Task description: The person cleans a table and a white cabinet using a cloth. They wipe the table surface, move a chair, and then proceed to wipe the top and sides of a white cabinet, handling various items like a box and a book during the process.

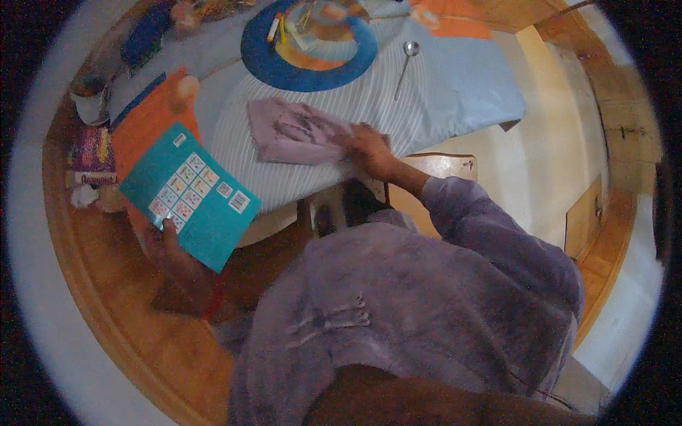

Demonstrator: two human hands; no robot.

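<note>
My left hand grips the lower left edge of a teal book, thumb on top. The book's face carries a grid of small pictures and printed codes, and it is tilted off the table's left front edge. My right hand is closed on the right end of a crumpled pink cloth. That cloth lies flat on a white striped tablecloth; the fingertips are partly hidden and blurred.
Beyond the cloth is a round blue-rimmed tray holding marker-like sticks. A metal spoon lies to its right. Orange sheets and a white container are at left. A wooden chair stands against the table's front edge.
</note>
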